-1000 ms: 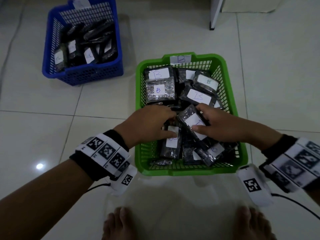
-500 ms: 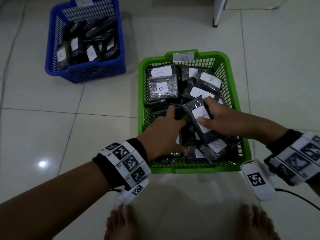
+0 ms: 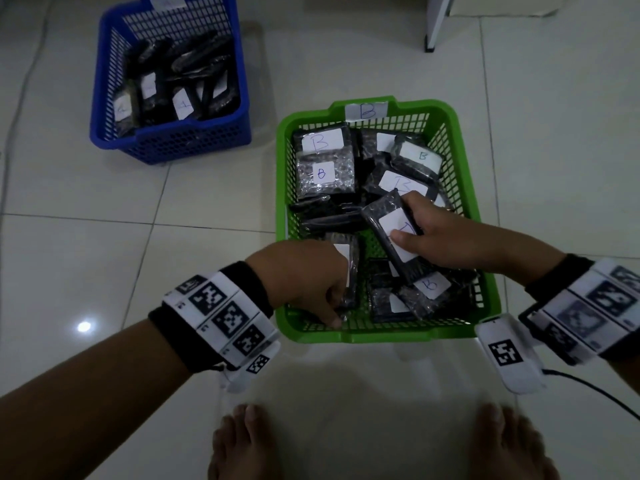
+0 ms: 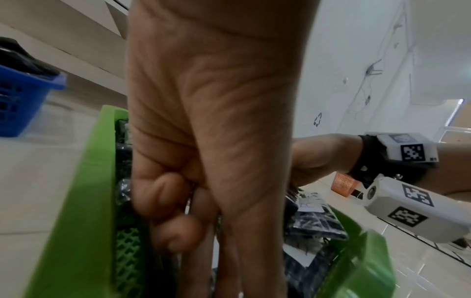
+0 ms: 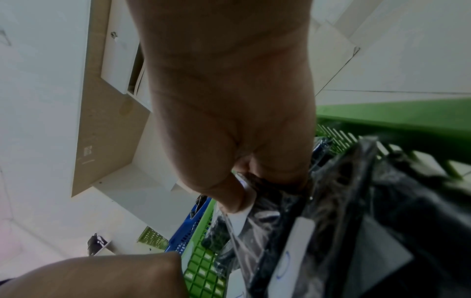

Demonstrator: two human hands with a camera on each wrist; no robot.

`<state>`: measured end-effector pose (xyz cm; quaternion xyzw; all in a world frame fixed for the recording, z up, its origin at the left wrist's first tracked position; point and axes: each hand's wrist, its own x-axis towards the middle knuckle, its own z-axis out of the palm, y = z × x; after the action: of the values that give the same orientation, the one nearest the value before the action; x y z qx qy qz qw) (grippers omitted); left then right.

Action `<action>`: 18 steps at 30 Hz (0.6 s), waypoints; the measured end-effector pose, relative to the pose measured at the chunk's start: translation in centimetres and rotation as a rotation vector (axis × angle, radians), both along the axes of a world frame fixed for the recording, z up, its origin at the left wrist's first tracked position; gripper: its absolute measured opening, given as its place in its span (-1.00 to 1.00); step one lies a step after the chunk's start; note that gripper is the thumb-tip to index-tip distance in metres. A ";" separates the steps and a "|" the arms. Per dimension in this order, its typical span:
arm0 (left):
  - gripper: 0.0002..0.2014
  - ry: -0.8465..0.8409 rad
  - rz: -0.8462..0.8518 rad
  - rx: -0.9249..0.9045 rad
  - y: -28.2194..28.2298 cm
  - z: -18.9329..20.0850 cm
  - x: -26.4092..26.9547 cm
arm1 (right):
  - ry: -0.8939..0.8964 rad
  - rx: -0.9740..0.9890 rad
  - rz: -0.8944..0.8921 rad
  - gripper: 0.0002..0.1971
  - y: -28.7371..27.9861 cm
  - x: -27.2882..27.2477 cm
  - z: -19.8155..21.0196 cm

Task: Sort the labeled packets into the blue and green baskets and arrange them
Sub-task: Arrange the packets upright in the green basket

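Note:
The green basket (image 3: 381,336), tagged B, sits in the middle of the floor with several dark packets with white B labels. My right hand (image 3: 405,220) holds one dark labelled packet (image 3: 382,216) tilted above the pile, thumb on its white label. The right wrist view shows that thumb pinching the packet (image 5: 280,201). My left hand (image 3: 337,306) is in the basket's near-left corner, fingers curled round an upright packet (image 3: 350,271). In the left wrist view the fingers (image 4: 178,211) are curled and blurred. The blue basket (image 3: 173,147) stands at far left with several packets.
A white furniture leg (image 3: 433,26) stands at the far right on the pale tiled floor. My bare feet (image 3: 242,441) are just in front of the green basket. A black cable (image 3: 606,393) trails from my right wrist.
My right hand has lifted its packet up off the pile and slightly away from me. My left hand has drawn back to the basket's near-left corner and curled round a packet there.

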<state>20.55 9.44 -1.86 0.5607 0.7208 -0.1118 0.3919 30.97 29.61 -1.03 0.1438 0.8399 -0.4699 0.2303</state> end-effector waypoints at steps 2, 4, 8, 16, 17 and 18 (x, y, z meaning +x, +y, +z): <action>-0.65 0.012 -0.016 0.016 0.1 -0.2 0.3 | 0.021 -0.004 0.000 -0.66 -0.1 0.0 -0.2; -0.68 0.037 -0.040 0.021 0.0 -0.3 0.6 | 0.044 -0.005 -0.008 -0.64 0.0 0.1 -0.5; -0.74 0.072 -0.040 0.066 0.1 -0.2 1.3 | 0.075 -0.037 -0.018 -0.54 0.3 0.2 -1.2; -0.72 -0.065 0.176 0.133 0.1 1.9 -3.5 | 0.284 0.040 0.062 -0.72 0.3 0.4 -1.1; -0.72 -0.107 0.234 0.178 0.0 2.3 -4.1 | 0.296 0.089 0.086 -0.84 0.2 0.4 -1.2; -0.73 -0.141 0.293 0.229 -0.1 2.5 -4.7 | 0.296 0.113 0.088 -0.89 0.0 0.3 -1.1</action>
<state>15.86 9.38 0.67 0.4970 0.7735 0.0689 0.3873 31.31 29.62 -2.09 0.0489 0.8952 -0.4275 0.1157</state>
